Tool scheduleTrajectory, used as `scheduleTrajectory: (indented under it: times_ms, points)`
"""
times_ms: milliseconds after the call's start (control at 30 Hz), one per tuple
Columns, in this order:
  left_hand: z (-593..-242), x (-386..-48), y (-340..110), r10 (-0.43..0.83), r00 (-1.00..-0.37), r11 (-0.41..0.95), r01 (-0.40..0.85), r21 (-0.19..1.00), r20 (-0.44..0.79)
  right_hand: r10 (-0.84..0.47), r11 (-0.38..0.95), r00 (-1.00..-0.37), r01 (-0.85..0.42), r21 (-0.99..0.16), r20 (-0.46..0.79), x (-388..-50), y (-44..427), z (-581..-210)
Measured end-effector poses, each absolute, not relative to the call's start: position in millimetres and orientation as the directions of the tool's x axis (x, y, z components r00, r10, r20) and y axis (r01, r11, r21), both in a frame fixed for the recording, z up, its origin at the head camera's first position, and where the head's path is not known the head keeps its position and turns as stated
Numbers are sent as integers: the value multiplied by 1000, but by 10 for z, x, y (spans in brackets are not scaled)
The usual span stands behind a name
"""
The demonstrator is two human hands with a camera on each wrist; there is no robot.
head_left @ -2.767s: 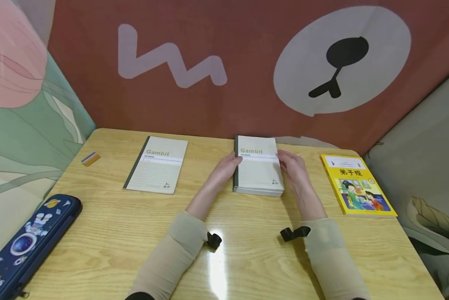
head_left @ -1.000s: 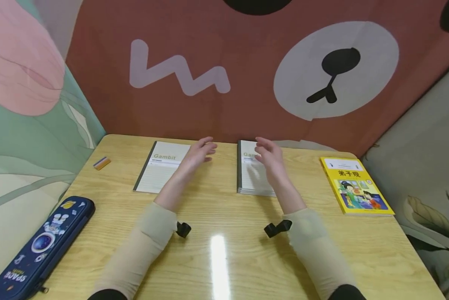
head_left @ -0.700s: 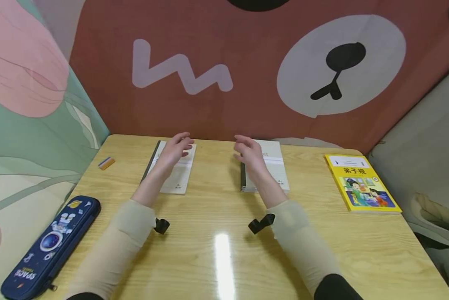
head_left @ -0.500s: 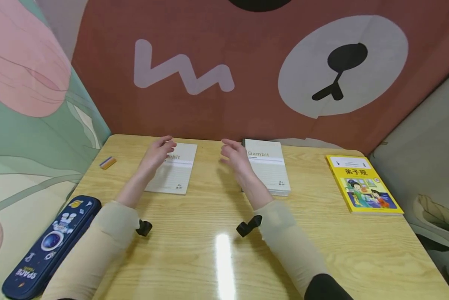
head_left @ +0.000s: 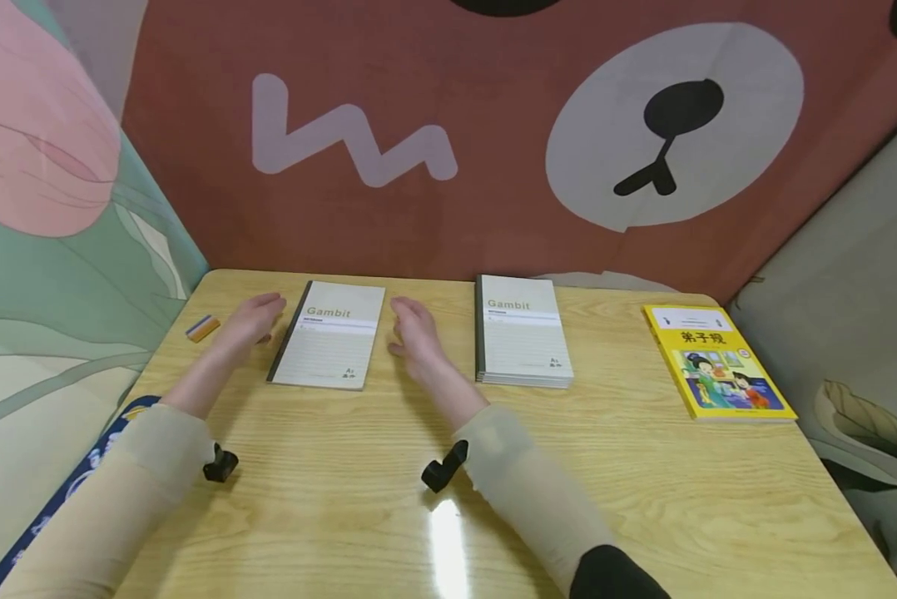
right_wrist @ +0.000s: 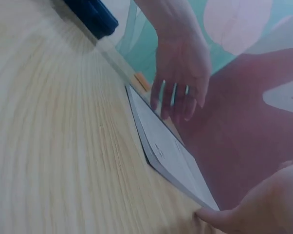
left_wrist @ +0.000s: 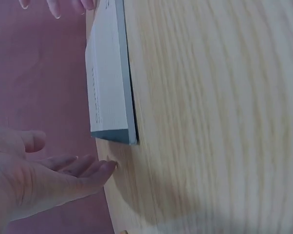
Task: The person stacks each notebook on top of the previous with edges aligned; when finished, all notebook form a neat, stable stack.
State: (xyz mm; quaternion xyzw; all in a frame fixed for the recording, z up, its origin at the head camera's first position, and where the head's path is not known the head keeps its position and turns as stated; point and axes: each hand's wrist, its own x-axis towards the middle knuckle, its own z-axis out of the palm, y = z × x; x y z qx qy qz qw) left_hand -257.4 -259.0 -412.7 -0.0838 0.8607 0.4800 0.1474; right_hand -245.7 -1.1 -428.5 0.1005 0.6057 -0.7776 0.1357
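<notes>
A single Gambit notebook with a dark spine lies flat on the wooden table, between my two hands. My left hand is just off its spine side, fingers loosely extended and holding nothing. On the opposite side, my right hand hovers near the notebook's right edge, its fingers relaxed. The left wrist view shows a gap between the left hand and the notebook. In the right wrist view, the right thumb is close to the notebook's corner; contact cannot be made out.
A neat stack of Gambit notebooks sits right of my right hand. Farther right lies a yellow book. An eraser is left of my left hand. My left sleeve partly covers a blue pencil case. A wall stands behind the table.
Both hands have left the notebook stack and moved left, ending on either side of the single notebook. The stack and the single notebook stay in place.
</notes>
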Motion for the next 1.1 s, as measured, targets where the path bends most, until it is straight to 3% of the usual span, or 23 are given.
scheduleTrajectory:
  times_ms: [267, 533, 733, 1100]
  points:
    - [-4105, -2629, -2572, 33, -911, 428, -359, 829, -411, -37, -272, -927, 368, -889, -373, -2403, -222, -4229]
    - [-4105, -2663, -2532, 22, -895, 443, -390, 807, -445, -14, -335, -893, 428, -839, -450, -2442, -315, -4184]
    - [-4117, -2691, -2530, 21, -886, 451, -405, 796, -463, 30, -302, -852, 490, -818, -522, -2452, -339, -4130]
    - [-4112, -2712, -2494, -17, -882, 483, -420, 768, -471, 60, -295, -856, 476, -828, -513, -2463, -438, -4090]
